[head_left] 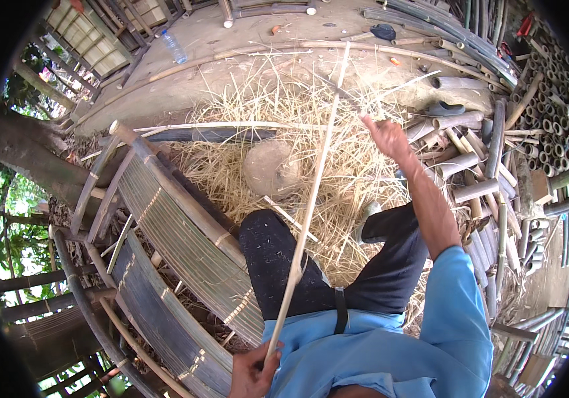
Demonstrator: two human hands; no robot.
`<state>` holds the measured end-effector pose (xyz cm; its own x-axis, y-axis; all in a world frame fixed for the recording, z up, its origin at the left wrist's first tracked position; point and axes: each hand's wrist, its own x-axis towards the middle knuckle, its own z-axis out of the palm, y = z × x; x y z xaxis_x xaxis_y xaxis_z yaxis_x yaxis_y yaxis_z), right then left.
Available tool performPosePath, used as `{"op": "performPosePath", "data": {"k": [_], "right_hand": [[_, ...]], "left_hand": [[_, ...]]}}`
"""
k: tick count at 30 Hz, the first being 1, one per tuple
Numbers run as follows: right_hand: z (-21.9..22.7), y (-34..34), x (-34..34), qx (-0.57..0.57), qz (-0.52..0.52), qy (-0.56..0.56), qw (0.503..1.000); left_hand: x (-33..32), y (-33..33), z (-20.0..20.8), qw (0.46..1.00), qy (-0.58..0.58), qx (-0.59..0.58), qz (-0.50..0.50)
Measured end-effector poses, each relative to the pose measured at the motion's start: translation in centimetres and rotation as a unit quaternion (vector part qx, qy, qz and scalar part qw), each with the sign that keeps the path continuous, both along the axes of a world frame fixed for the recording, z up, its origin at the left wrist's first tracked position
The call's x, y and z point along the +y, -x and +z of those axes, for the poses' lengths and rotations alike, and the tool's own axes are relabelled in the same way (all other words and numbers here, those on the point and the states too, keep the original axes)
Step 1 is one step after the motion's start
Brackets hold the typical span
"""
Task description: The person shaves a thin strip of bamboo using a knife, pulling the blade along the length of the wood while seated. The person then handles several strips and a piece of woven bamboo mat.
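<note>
A long pale bamboo strip [317, 172] slants from my lap up and away over the heap of shavings. Its near end is gripped by my left hand [254, 370], low beside my waist. My right arm stretches forward, and the right hand [388, 140] is closed around the handle of a knife [345, 95]. The dark, thin blade crosses the strip near its far end; I cannot tell whether it is cutting in or only touching. The handle is mostly hidden in my fist.
Pale bamboo shavings [231, 106] cover the ground around a round stone or stump [271, 167]. On the left stands a slatted bamboo bench [191, 232]. Cut bamboo tubes [556, 126] are stacked at the right, near a dark shoe [445, 109]. A plastic bottle [174, 48] lies farther off.
</note>
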<state>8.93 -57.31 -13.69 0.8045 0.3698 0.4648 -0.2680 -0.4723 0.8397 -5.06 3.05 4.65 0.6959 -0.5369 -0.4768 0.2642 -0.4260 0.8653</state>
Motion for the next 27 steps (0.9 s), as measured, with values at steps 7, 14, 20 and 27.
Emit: {"op": "performPosePath", "data": {"k": [7, 14, 20, 27], "right_hand": [[4.2, 0.1, -0.9, 0.017, -0.068, -0.669, 0.74], [6.2, 2.6, 18.9, 0.081, -0.016, -0.876, 0.476], [8.6, 5.0, 25.8, 0.161, 0.13, -0.721, 0.661], [6.9, 0.9, 15.5, 0.108, -0.063, -0.786, 0.606]], "left_hand": [[3.4, 0.4, 0.6, 0.99, -0.007, 0.098, 0.1], [-5.6, -6.8, -2.7, 0.986, 0.071, 0.107, 0.106], [-6.4, -8.2, -2.8, 0.987, 0.09, 0.094, 0.089], [-2.8, -4.7, -1.4, 0.993, 0.013, 0.082, 0.084]]}}
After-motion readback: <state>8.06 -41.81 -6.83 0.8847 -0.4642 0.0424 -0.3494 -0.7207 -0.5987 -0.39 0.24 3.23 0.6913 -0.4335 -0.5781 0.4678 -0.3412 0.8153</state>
